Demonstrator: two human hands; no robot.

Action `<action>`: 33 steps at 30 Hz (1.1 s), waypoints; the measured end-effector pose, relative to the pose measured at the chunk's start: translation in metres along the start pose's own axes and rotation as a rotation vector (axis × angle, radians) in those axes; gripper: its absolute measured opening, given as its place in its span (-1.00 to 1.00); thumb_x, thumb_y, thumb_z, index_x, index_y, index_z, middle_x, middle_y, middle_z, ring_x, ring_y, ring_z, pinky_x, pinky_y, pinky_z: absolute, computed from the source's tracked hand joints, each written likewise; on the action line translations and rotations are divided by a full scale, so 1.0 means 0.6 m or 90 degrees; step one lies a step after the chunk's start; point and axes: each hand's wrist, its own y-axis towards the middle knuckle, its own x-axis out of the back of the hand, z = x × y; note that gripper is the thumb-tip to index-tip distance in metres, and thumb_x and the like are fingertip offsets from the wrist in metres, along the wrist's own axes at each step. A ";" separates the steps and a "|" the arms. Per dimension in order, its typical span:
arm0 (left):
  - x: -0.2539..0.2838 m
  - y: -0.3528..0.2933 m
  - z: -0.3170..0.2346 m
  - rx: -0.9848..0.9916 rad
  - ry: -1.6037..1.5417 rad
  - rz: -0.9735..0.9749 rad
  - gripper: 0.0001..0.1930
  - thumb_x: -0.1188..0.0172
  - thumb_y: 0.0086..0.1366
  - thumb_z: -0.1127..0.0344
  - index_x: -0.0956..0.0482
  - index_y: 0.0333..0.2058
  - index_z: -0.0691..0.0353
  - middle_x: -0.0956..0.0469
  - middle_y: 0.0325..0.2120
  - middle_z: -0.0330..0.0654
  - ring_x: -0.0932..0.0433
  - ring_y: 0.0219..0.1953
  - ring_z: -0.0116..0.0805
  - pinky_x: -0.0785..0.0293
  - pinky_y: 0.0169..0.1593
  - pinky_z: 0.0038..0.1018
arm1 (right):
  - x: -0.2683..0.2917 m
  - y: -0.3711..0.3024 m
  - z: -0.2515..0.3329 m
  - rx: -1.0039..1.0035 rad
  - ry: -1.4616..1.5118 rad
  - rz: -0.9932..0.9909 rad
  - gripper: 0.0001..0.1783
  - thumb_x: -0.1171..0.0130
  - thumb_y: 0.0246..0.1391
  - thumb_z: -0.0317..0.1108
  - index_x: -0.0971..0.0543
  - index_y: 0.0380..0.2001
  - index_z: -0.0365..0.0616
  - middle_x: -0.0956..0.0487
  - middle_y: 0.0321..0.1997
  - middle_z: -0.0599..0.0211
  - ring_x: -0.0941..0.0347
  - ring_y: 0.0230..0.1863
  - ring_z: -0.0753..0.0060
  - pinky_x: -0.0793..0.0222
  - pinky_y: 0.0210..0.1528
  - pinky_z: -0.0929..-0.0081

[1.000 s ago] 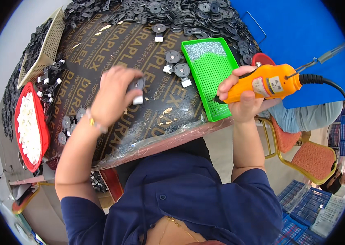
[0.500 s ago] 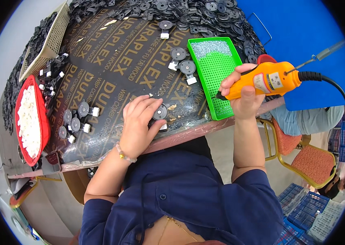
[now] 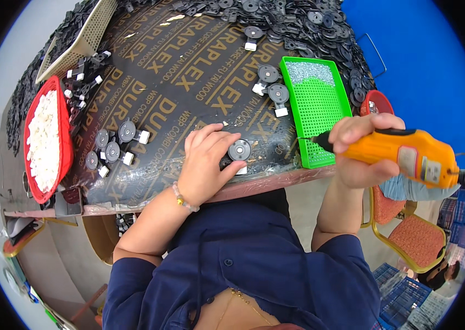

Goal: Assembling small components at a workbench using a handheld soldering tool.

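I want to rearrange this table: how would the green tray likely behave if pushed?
The green tray looks like moulded plastic, so it is probably light and fairly stiff. It is wide and shallow, so it would likely slide rather than tip. The silvery pieces at its far end look small and loose, so a jolt may scatter them.

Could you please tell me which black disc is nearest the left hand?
The disc right at the left hand, by the front edge of the table; the other discs lie well apart from that hand.
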 end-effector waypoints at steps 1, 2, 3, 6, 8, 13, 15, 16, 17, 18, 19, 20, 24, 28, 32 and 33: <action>0.000 0.001 0.001 -0.007 -0.008 0.001 -0.45 -0.50 0.05 0.15 -0.63 0.04 0.16 -0.61 -0.06 -0.17 -0.43 0.21 -0.07 -0.19 0.27 -0.07 | -0.020 0.000 -0.004 0.007 0.050 0.036 -0.15 -0.10 0.15 0.47 -0.36 0.05 -0.14 -0.62 -0.38 0.22 -0.47 -0.57 0.44 -0.47 -0.44 0.40; 0.000 0.001 0.002 -0.014 -0.015 0.002 -0.45 -0.50 0.05 0.16 -0.63 0.04 0.16 -0.62 -0.06 -0.19 -0.43 0.21 -0.08 -0.19 0.27 -0.08 | -0.041 -0.003 -0.009 0.014 0.100 0.072 -0.14 -0.08 0.14 0.48 -0.36 0.04 -0.15 -0.62 -0.38 0.22 -0.48 -0.56 0.44 -0.48 -0.42 0.40; 0.002 -0.001 0.003 -0.006 -0.010 -0.001 -0.45 -0.50 0.05 0.16 -0.63 0.04 0.16 -0.62 -0.06 -0.19 -0.43 0.21 -0.08 -0.19 0.27 -0.08 | -0.069 -0.011 -0.014 -0.034 0.104 0.056 -0.15 -0.13 0.13 0.46 -0.35 0.02 -0.16 -0.62 -0.39 0.22 -0.50 -0.54 0.43 -0.51 -0.38 0.39; 0.006 -0.002 0.002 -0.008 -0.004 -0.003 -0.45 -0.51 0.04 0.16 -0.63 0.04 0.15 -0.62 -0.07 -0.20 -0.43 0.21 -0.09 -0.19 0.27 -0.09 | -0.111 -0.017 -0.035 -0.132 0.097 0.095 -0.17 -0.22 0.10 0.41 -0.35 0.00 -0.17 -0.61 -0.41 0.20 -0.51 -0.55 0.42 -0.52 -0.36 0.40; 0.006 0.000 0.000 -0.012 -0.013 -0.004 -0.44 -0.51 0.03 0.16 -0.63 0.03 0.16 -0.62 -0.08 -0.21 -0.42 0.21 -0.10 -0.19 0.27 -0.09 | -0.121 -0.017 -0.048 -0.153 0.104 0.103 -0.18 -0.25 0.09 0.38 -0.35 -0.01 -0.17 -0.61 -0.41 0.20 -0.51 -0.55 0.42 -0.52 -0.36 0.40; 0.004 0.000 0.001 -0.009 -0.021 -0.009 -0.43 -0.51 0.02 0.17 -0.62 0.03 0.17 -0.62 -0.08 -0.20 -0.42 0.21 -0.09 -0.20 0.27 -0.09 | -0.132 -0.014 -0.056 -0.209 0.113 0.121 -0.22 -0.30 0.08 0.34 -0.36 -0.06 -0.16 -0.61 -0.43 0.20 -0.52 -0.54 0.43 -0.51 -0.36 0.41; 0.004 -0.001 0.002 -0.009 -0.024 -0.008 -0.43 -0.51 0.02 0.17 -0.62 0.03 0.18 -0.62 -0.08 -0.20 -0.42 0.21 -0.09 -0.20 0.27 -0.09 | -0.135 -0.015 -0.058 -0.219 0.148 0.148 -0.27 -0.36 0.07 0.29 -0.37 -0.12 -0.15 -0.60 -0.44 0.20 -0.50 -0.54 0.46 -0.51 -0.36 0.44; 0.005 -0.001 0.003 -0.014 -0.018 -0.010 -0.44 -0.51 0.02 0.17 -0.62 0.03 0.18 -0.62 -0.09 -0.20 -0.42 0.21 -0.09 -0.20 0.27 -0.09 | -0.140 -0.016 -0.058 -0.221 0.148 0.148 -0.27 -0.36 0.07 0.29 -0.37 -0.12 -0.15 -0.60 -0.44 0.20 -0.50 -0.54 0.46 -0.51 -0.36 0.44; 0.005 -0.002 0.003 -0.019 -0.012 -0.012 -0.44 -0.51 0.02 0.17 -0.62 0.03 0.18 -0.62 -0.09 -0.19 -0.42 0.21 -0.09 -0.20 0.27 -0.10 | -0.148 -0.019 -0.055 -0.221 0.121 0.150 -0.28 -0.38 0.05 0.27 -0.37 -0.14 -0.15 -0.60 -0.44 0.20 -0.49 -0.55 0.47 -0.50 -0.37 0.45; 0.005 -0.002 0.004 -0.021 -0.013 -0.012 -0.44 -0.51 0.02 0.17 -0.62 0.03 0.18 -0.62 -0.09 -0.19 -0.42 0.21 -0.09 -0.20 0.27 -0.10 | -0.153 -0.019 -0.053 -0.220 0.091 0.152 -0.29 -0.41 0.04 0.26 -0.38 -0.16 -0.14 -0.60 -0.44 0.20 -0.49 -0.56 0.47 -0.49 -0.37 0.47; 0.004 -0.002 0.004 -0.021 -0.014 -0.012 -0.44 -0.51 0.03 0.17 -0.62 0.03 0.18 -0.62 -0.09 -0.19 -0.43 0.21 -0.09 -0.20 0.27 -0.10 | -0.155 -0.021 -0.053 -0.231 0.101 0.145 -0.29 -0.44 0.02 0.24 -0.38 -0.18 -0.15 -0.60 -0.45 0.19 -0.48 -0.57 0.47 -0.49 -0.39 0.47; 0.004 -0.002 0.005 -0.021 -0.015 -0.012 -0.44 -0.50 0.03 0.17 -0.62 0.03 0.18 -0.62 -0.09 -0.19 -0.43 0.21 -0.09 -0.20 0.27 -0.10 | -0.156 -0.021 -0.054 -0.230 0.099 0.144 -0.29 -0.44 0.02 0.24 -0.38 -0.18 -0.15 -0.60 -0.45 0.19 -0.48 -0.57 0.47 -0.49 -0.39 0.47; 0.001 -0.001 0.002 -0.030 -0.014 -0.025 -0.45 -0.50 0.04 0.15 -0.62 0.02 0.18 -0.62 -0.09 -0.19 -0.43 0.21 -0.09 -0.20 0.27 -0.09 | -0.149 -0.020 -0.054 -0.224 0.093 0.097 -0.27 -0.41 0.03 0.27 -0.39 -0.14 -0.16 -0.60 -0.45 0.18 -0.49 -0.56 0.46 -0.48 -0.41 0.46; -0.001 -0.004 0.000 -0.026 0.007 -0.018 -0.45 -0.49 0.05 0.14 -0.62 0.04 0.17 -0.62 -0.10 -0.19 -0.42 0.23 -0.08 -0.18 0.28 -0.07 | -0.099 -0.013 -0.059 -0.221 0.176 0.092 -0.20 -0.27 0.09 0.38 -0.38 -0.02 -0.16 -0.60 -0.44 0.18 -0.49 -0.57 0.45 -0.46 -0.44 0.41; -0.004 -0.009 0.002 -0.041 0.020 -0.036 -0.45 -0.49 0.06 0.13 -0.63 0.04 0.17 -0.62 -0.08 -0.19 -0.40 0.25 -0.07 -0.16 0.30 -0.05 | -0.021 0.006 -0.023 -0.071 0.035 -0.028 -0.20 -0.23 0.14 0.36 -0.39 0.03 -0.19 -0.60 -0.44 0.17 -0.50 -0.56 0.43 -0.47 -0.45 0.44; -0.005 -0.007 0.001 -0.048 0.017 -0.033 -0.45 -0.49 0.06 0.13 -0.63 0.04 0.17 -0.62 -0.08 -0.19 -0.40 0.25 -0.07 -0.16 0.30 -0.05 | -0.007 0.006 -0.017 -0.068 0.029 -0.033 -0.20 -0.23 0.14 0.36 -0.39 0.03 -0.19 -0.60 -0.44 0.17 -0.50 -0.56 0.43 -0.47 -0.45 0.44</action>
